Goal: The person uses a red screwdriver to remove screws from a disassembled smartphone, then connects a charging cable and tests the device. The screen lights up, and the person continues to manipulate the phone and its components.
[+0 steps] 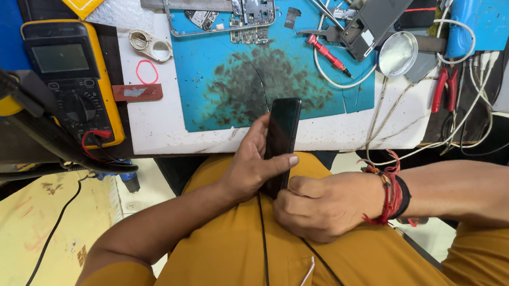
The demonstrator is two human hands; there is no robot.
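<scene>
Head view. One phone [282, 138], dark, stands on edge over the person's lap, its top end reaching the front edge of the bench [159, 131]. The left hand [250, 164] wraps it from the left, fingers closed around the body, thumb lying across the near face. The right hand [323, 206] is curled at the phone's lower end, fingers bent tight against it; what they pinch there is hidden behind the knuckles. One red thread band [390, 193] and one black band sit on the right wrist.

On the bench: one blue mat [227, 86], darkly stained at centre; one yellow multimeter [71, 77] at left; one round magnifier [397, 53]; one red-handled plier [444, 87]; one red screwdriver [327, 53]; one opened phone frame [217, 10], cut off by the top edge. White cables tangle at right, count unclear.
</scene>
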